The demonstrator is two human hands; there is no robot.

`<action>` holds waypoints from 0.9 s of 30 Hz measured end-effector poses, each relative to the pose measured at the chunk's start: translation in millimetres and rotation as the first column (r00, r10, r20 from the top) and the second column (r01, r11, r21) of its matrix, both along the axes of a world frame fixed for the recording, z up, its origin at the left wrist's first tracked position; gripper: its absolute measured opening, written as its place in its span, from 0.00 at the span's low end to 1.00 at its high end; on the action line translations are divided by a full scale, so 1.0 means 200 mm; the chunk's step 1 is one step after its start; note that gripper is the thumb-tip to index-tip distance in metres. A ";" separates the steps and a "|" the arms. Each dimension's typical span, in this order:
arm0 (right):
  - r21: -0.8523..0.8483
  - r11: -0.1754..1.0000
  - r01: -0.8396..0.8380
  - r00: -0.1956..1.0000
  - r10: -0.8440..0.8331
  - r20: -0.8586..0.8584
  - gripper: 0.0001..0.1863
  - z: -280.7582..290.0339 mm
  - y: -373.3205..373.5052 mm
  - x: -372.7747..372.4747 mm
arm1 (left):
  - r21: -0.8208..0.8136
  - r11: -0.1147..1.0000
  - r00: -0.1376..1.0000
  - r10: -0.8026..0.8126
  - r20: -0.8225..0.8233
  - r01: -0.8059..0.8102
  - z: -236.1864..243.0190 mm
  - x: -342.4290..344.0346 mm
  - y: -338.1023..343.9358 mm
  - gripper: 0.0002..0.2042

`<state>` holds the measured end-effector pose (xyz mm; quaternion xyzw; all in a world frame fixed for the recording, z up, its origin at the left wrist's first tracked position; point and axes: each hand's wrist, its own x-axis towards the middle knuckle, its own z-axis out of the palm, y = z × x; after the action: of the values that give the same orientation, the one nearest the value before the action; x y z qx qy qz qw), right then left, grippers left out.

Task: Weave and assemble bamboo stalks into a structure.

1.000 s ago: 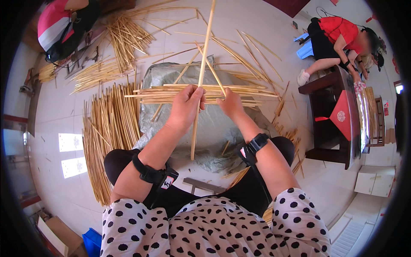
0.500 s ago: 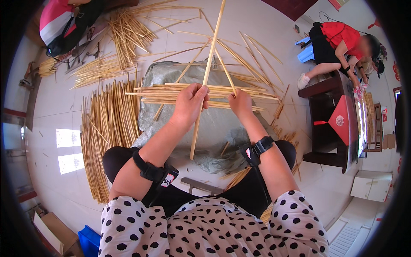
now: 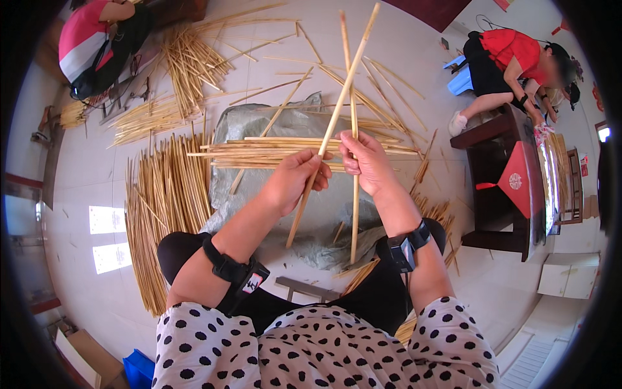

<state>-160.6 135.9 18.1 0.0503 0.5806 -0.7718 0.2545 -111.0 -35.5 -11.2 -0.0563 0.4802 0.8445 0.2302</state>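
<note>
Pale floor [image 3: 97, 175], red sign [image 3: 515, 185] on dark table [image 3: 492, 214]

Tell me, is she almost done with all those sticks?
Not nearly. A flat row of sticks already lies across the grey sheet. The left hand and right hand each hold one long stick. A big pile of loose sticks waits on the floor.

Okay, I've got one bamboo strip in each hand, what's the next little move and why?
Probably lay the right hand's upright strip down among the crosswise strips on the grey sheet. The left hand grips a slanted strip crossing it, so the two have just been parted.
</note>
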 end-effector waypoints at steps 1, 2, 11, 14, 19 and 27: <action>-0.063 0.998 0.021 1.000 -0.021 0.003 0.11 0.01 0.02 -0.01 | 0.055 0.997 0.999 -0.054 0.003 0.054 0.01 0.01 0.01 0.14; -0.063 0.998 0.029 1.000 -0.029 -0.005 0.11 0.02 0.03 -0.01 | 0.048 0.992 0.993 -0.115 -0.010 0.115 0.03 0.03 0.02 0.15; -0.072 0.984 0.164 0.983 -0.169 -0.065 0.11 0.08 0.05 0.01 | 0.021 0.957 0.958 -0.288 -0.006 0.288 0.03 0.10 0.04 0.14; -0.064 0.939 0.337 0.939 -0.340 -0.046 0.10 0.07 0.11 -0.03 | -0.084 0.944 0.946 -0.322 -0.025 0.319 0.02 0.13 0.00 0.12; -0.153 0.854 0.498 0.851 -0.515 -0.105 0.10 0.14 0.28 -0.06 | -0.382 0.861 0.921 -0.385 -0.060 0.336 0.01 0.14 0.01 0.11; -0.253 0.907 0.337 0.931 -0.361 -0.056 0.11 0.13 0.33 -0.02 | -0.517 0.853 0.983 -0.025 -0.181 -0.074 0.18 0.20 -0.19 0.12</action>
<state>-164.8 202.4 44.0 0.0833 0.4771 -0.8706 0.0868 -71.0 -74.1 25.2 -0.0457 0.7093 0.6871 0.1508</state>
